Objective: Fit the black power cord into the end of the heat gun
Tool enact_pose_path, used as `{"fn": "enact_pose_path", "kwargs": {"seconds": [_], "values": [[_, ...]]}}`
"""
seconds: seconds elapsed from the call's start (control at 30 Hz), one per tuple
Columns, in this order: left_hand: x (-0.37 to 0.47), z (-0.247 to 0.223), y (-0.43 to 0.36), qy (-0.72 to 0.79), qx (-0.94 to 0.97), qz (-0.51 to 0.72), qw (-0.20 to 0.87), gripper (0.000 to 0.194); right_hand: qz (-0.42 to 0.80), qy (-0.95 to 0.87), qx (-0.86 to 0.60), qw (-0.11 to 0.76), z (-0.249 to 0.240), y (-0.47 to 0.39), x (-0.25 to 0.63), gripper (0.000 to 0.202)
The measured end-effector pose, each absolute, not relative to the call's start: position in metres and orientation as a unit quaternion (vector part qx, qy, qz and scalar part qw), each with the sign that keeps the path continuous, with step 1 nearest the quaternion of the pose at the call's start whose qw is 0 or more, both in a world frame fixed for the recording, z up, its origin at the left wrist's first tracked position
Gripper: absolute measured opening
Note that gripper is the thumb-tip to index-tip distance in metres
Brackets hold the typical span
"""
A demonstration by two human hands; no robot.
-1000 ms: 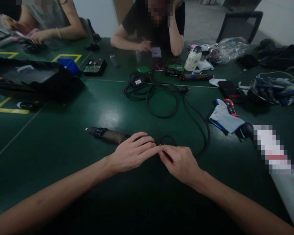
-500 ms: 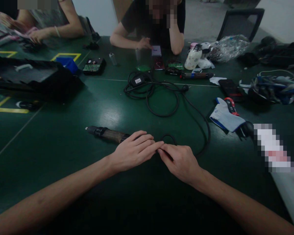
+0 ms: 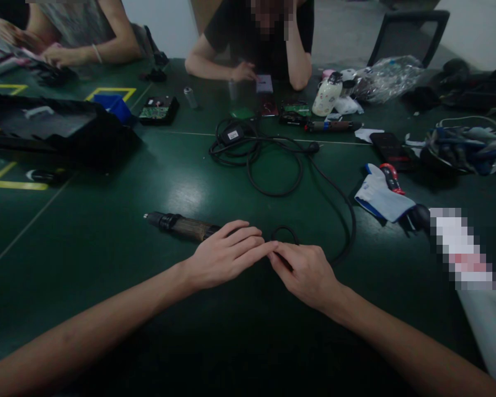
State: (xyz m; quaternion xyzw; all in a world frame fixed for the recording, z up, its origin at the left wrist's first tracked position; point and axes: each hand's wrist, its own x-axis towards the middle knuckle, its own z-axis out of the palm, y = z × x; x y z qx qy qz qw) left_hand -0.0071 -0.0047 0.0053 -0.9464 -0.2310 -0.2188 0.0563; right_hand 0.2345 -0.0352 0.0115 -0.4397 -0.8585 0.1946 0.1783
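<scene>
A pen-shaped electric screwdriver (image 3: 186, 226) with a brown grip and black nose lies on the green table, its tip pointing left. My left hand (image 3: 227, 253) rests over its rear part, fingers stretched out and close together, hiding that end; the thumb is out of sight. My right hand (image 3: 303, 273) is closed in a pinch at the tip of my left index finger. What sits between its fingertips is hidden. Just behind the right hand, a black cord (image 3: 353, 220) makes a small loop and runs back to a coiled heap.
A black adapter (image 3: 232, 134) lies in the coiled cord. Right: a glove (image 3: 382, 196), red-black handle (image 3: 392, 177), phone (image 3: 391, 150). Back: a second electric screwdriver (image 3: 334, 127), bottle (image 3: 327, 95), circuit boards (image 3: 159, 110). A black tray (image 3: 53, 132) stands left. Two people sit opposite.
Both my hands and the screwdriver hold nearly the same position. The view has shifted very slightly. At the far left, the other person's hands have moved a little.
</scene>
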Motion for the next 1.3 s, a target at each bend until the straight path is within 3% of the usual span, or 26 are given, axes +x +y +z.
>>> {"fn": "enact_pose_path", "kwargs": {"seconds": [1.3], "values": [[-0.0067, 0.0043, -0.0043, -0.226, -0.949, -0.210, 0.063, 0.054, 0.181, -0.861, -0.440, 0.183, 0.0069, -0.0351, 0.2353, 0.021]]}}
